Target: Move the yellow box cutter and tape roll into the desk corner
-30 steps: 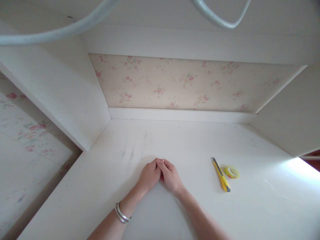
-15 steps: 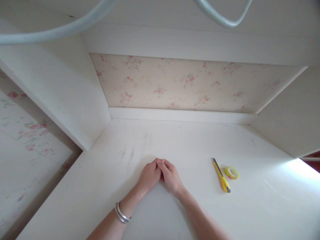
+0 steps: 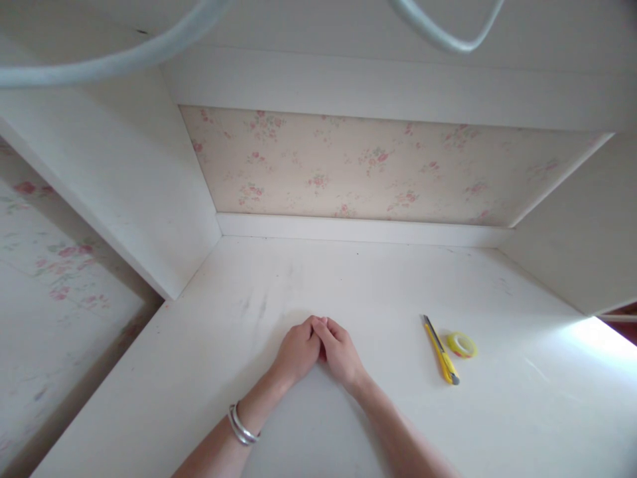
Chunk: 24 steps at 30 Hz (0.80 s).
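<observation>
My left hand (image 3: 297, 350) and my right hand (image 3: 342, 353) rest together on the white desk top (image 3: 348, 285). Their fingers are curled in and meet at the front, thumbs side by side. Nothing shows in either hand, though the inner fingers are partly hidden. Off to the right of my right hand lies a yellow utility knife (image 3: 440, 352), its dark tip pointing away from me. Just beside the knife is a roll of yellow tape (image 3: 462, 344), lying flat. Silver bangles (image 3: 242, 425) circle my left wrist.
White side panels stand at the left (image 3: 119, 166) and right (image 3: 572, 239) of the desk. Behind is a wall with floral paper (image 3: 343, 166), under a white overhead board (image 3: 378, 86). Pale curved tubes (image 3: 438, 30) cross the top of the view.
</observation>
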{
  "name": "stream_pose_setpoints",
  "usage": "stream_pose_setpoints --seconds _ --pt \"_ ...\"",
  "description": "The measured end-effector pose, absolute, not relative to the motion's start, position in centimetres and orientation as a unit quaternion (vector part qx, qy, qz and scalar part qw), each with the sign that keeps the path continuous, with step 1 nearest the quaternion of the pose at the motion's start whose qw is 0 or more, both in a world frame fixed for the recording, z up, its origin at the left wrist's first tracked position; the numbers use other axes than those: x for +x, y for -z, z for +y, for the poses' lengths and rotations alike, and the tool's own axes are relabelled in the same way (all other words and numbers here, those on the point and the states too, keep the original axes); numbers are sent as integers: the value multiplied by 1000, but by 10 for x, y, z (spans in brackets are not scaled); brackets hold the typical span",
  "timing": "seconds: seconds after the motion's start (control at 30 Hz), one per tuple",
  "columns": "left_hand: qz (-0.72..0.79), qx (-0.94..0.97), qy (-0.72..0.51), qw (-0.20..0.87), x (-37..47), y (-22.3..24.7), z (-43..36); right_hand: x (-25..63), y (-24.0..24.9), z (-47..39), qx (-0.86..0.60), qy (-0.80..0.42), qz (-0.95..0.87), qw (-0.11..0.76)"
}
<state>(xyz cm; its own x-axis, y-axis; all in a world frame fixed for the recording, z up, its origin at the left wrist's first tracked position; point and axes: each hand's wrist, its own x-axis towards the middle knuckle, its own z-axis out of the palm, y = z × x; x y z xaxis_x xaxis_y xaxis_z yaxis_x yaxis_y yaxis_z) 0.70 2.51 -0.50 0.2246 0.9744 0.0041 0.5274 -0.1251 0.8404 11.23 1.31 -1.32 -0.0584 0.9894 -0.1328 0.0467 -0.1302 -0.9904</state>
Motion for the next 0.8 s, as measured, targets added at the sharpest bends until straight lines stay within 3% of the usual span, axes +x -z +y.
stream_pose_setpoints --seconds 0.8 --pt "544 698 -292 363 6 7 26 114 13 14 -526 -530 -502 437"
